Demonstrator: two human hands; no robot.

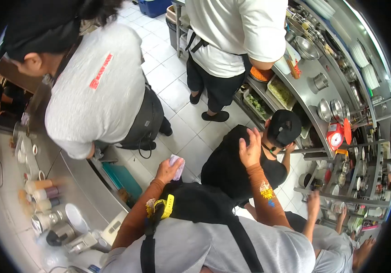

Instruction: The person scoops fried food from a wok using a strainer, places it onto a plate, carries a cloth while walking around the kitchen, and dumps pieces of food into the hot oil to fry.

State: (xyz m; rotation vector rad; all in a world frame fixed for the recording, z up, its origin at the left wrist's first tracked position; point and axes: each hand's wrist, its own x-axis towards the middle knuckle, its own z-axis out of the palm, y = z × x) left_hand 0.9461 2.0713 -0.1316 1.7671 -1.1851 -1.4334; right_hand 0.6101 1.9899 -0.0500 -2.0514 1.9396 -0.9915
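My left hand (167, 171) is closed on a small folded pale purple and white item (176, 166), held in front of my black apron. A yellow watch band (168, 205) shows on the left forearm, over a brown sleeve. My right hand (250, 148) is raised with its fingers apart and nothing in it. It is nearest to a crouching person in black (232, 159), whose black cap (283, 128) is just right of the hand.
At the left, a person in a light grey shirt (100, 82) leans over a counter. Another in white (232, 27) stands at a steel counter (311, 82) with a red scale (335, 136). Bottles (40, 185) stand left. More people are lower right. Tiled floor (175, 95) lies between.
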